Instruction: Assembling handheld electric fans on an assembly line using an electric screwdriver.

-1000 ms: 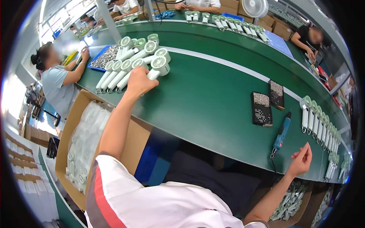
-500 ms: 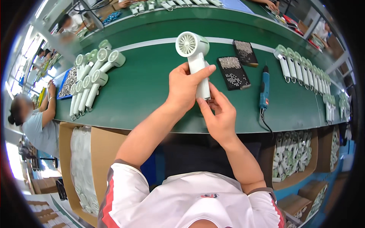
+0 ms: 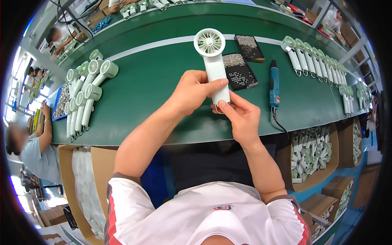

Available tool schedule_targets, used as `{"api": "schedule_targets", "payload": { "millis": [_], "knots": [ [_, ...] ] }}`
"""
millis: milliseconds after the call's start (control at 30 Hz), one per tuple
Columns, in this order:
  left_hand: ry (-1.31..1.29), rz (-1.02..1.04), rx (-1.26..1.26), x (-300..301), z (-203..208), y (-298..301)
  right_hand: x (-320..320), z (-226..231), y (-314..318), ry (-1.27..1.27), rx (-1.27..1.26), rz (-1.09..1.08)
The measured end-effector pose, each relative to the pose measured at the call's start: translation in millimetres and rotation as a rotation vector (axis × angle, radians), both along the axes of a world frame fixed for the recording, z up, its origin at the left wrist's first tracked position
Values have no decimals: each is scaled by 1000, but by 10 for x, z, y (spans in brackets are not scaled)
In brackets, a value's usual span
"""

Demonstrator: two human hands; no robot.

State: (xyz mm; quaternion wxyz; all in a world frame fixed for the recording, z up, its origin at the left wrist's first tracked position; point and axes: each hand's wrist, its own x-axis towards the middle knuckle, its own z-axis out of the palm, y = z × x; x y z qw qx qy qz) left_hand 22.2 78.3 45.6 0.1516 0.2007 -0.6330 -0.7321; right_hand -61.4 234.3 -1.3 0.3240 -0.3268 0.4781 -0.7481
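Observation:
A pale green and white handheld fan [image 3: 215,67] stands upright over the bench, its round finned head facing me. My left hand [image 3: 196,90] is closed round the middle of its handle, thumb across the front. At the handle's bottom end, my right hand [image 3: 241,114] pinches with thumb and fingers, next to a small metal loop [image 3: 218,109]. Just behind the fan lies a black tray of small screws [image 3: 240,73], with a second screw tray [image 3: 249,47] beyond it. An electric screwdriver [image 3: 274,87] lies to the right of my right hand.
Finished-looking fans [image 3: 87,92] lie grouped at the left beside a blue bin of metal parts [image 3: 62,100]. A row of fans [image 3: 312,59] lines the right. Cardboard boxes [image 3: 107,171] flank me below the green bench [image 3: 163,61]. A co-worker [image 3: 38,151] sits at the left.
The fan has turned so its head faces me more squarely. My right thumb has moved onto the front of the handle's bottom end. The whole view has shifted slightly.

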Motion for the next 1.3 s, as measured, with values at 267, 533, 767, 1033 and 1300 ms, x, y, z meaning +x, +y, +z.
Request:
{"api": "schedule_targets", "payload": {
  "millis": [267, 533, 767, 1033, 1300],
  "knots": [
    [-40, 58, 72, -233, 43, -301, -684, 402, 140, 392, 145, 1],
    [-146, 52, 157, -384, -383, -584, -1962, 384, 524, 2105, 369, -38],
    [-200, 62, 111, -333, -370, -489, -2275, 388, 345, 1926, 226, 253],
    [-259, 28, 107, -405, -359, -380, -2029, 695, -38, 641, -449, -405],
    [-304, 40, 99, -354, -368, -381, -1854, 985, -701, 110, -399, -273]
  ]
}}
